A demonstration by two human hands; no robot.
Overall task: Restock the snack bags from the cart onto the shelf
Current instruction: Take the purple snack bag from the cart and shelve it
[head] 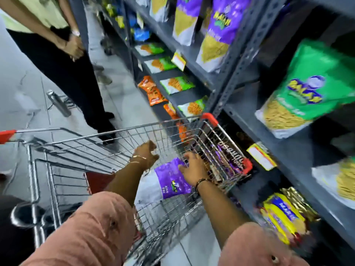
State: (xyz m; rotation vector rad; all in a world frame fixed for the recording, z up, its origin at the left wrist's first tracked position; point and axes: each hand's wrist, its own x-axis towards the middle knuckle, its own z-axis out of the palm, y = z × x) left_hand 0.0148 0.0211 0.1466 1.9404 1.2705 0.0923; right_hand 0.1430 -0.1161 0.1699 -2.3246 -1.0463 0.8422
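Both hands reach into the wire cart (107, 143). The right hand (193, 170) grips a purple bag (172, 178) lying inside; the left hand (147, 153) hovers with loosely curled, empty fingers. The shelf (240, 60) stands right, stocked with bags. A bystander (63, 60) stands far left.

1. Snack bag (170, 178) in the cart: purple and white.
2. Cart (107, 148): silver wire grid, red corner caps.
3. Shelf (238, 60): dark grey.
4. Big bag (315, 89) on shelf: green, yellow and white.
5. Sleeves (92, 233): dusty pink.
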